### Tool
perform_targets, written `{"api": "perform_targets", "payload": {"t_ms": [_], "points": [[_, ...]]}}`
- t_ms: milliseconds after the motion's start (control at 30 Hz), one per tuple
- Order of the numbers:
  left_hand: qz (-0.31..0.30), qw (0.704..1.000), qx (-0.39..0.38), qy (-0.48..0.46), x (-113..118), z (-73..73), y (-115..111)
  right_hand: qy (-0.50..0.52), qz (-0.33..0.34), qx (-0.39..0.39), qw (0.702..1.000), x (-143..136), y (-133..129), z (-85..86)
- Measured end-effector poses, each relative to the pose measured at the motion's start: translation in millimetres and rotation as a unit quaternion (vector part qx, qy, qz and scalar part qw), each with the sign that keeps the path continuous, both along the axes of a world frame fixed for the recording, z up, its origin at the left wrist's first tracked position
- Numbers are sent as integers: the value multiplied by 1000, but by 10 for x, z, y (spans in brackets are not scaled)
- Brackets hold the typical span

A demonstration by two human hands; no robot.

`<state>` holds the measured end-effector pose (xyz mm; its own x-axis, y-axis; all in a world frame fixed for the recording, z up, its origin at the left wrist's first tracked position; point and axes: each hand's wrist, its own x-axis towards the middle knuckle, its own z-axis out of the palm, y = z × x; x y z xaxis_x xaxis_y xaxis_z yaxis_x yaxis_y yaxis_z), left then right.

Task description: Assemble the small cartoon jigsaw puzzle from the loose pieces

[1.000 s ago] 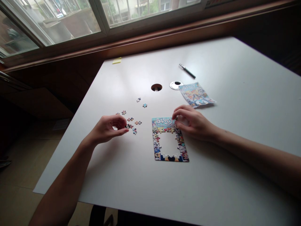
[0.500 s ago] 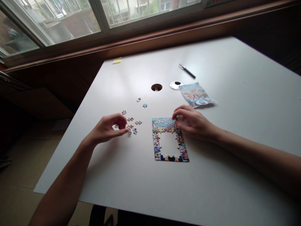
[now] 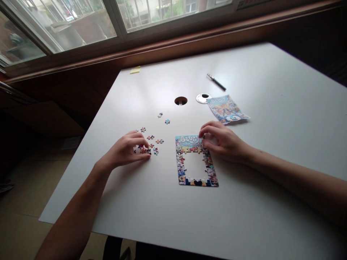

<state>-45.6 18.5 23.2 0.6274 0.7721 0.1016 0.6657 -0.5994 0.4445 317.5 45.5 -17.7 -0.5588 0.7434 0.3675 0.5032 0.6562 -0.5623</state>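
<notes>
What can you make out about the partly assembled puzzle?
The puzzle is a thin, flat, upright rectangle, apparently printed card, lying on the white table. Its border is joined, with light blue and white lettering across the far end and crowded multicoloured print down the sides; interlocking knobs and notches edge its open middle. The right hand's fingertips are at its far right corner, though actual contact is unclear.

Jigsaw puzzle (image 3: 180,163) at centre showing a pale blue top band and multicoloured speckled sides, a turquoise piece (image 3: 167,121) showing above left, picture sheet (image 3: 226,109) repeating blue and orange, pen (image 3: 216,82) gleaming black and silver, sticky note (image 3: 135,70) glowing yellow upper left.
</notes>
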Motion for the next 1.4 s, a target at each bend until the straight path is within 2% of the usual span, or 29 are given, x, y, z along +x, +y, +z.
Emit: {"api": "perform_targets", "payload": {"t_ms": [800, 867, 967, 1133, 1400], "points": [[-37, 999, -39, -11, 7, 17, -8, -2, 1, 0, 1000, 2, -2, -6], [-27, 998, -54, -25, 8, 18, -21, -3, 2, 4, 1000, 0, -4, -4], [19, 996, -68, -51, 7, -1, -32, -3, 2, 6, 1000, -1, -6, -5], [94, 993, 41, -64, -3, -43, -12, -4, 3, 8, 1000, 2, -6, -7], [96, 994, 48, -16, -16, -60, 2, -2, 1, 9, 1000, 5, 1, -16]]}}
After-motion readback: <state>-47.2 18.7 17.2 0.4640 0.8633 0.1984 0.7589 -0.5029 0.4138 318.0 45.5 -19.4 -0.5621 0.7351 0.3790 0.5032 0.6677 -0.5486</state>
